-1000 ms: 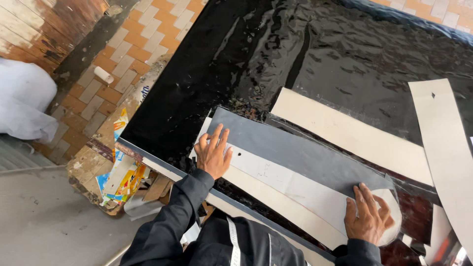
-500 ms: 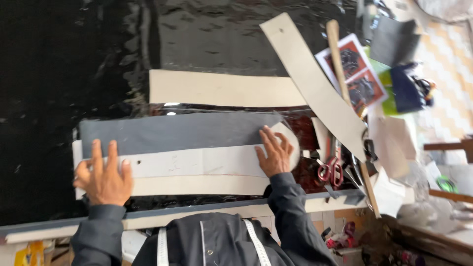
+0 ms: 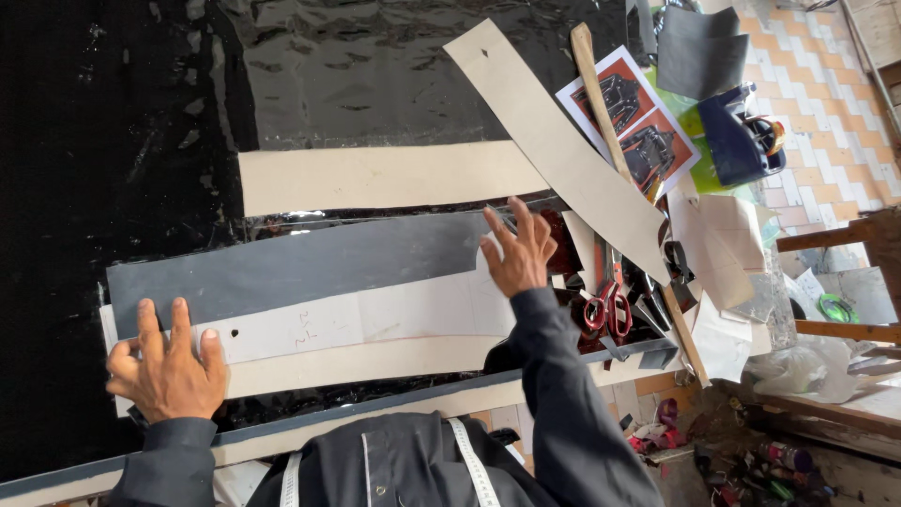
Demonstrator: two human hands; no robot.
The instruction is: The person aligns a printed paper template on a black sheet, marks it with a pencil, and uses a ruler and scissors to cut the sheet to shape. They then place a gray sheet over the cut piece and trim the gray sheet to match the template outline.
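My left hand (image 3: 167, 368) lies flat, fingers spread, on the left end of a long white paper pattern strip (image 3: 375, 314). Above that strip lies a long grey strip (image 3: 300, 263), and a cream strip (image 3: 366, 361) lies below it. My right hand (image 3: 516, 249) presses with spread fingers on the right end of the grey strip. All the strips rest on a shiny black sheet (image 3: 122, 141) that covers the worktable. Neither hand grips anything.
Another cream strip (image 3: 385, 176) lies above the grey one, and a long one (image 3: 563, 150) slants at the right. Red-handled scissors (image 3: 608, 305), a wooden stick (image 3: 601, 103), printed cards (image 3: 633, 117), a blue holder (image 3: 737, 136) and loose papers crowd the table's right end. Tiled floor lies beyond.
The camera swung right, bringing the cluttered right end of the table into view. My right hand has moved up from the white strip's end onto the grey strip's end. My left hand stays flat.
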